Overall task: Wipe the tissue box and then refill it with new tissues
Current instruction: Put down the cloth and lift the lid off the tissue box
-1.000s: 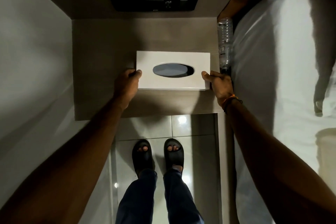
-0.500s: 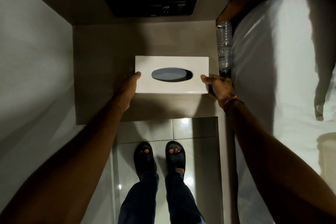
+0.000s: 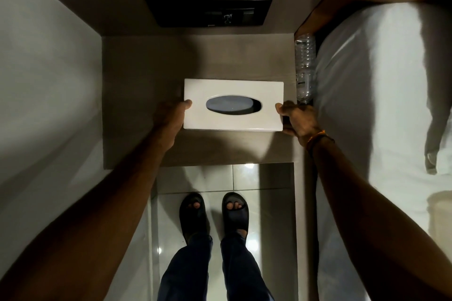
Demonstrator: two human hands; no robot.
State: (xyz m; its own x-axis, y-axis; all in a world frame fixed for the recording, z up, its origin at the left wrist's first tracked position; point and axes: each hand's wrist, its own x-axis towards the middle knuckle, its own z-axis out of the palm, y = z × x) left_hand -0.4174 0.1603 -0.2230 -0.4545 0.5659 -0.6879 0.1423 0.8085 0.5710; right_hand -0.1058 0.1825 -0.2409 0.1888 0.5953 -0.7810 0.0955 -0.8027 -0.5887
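My left hand (image 3: pixel 168 121) and right hand (image 3: pixel 297 120) clamp the short ends of the white tissue box (image 3: pixel 233 105), thumbs on top; grip pressed firmly, both arms extended over the desk (image 3: pixel 146 68).

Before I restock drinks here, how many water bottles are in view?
1. A clear plastic water bottle lies at the right edge of the bedside shelf, against the bed, just beyond the tissue box. More could be hidden outside the view.
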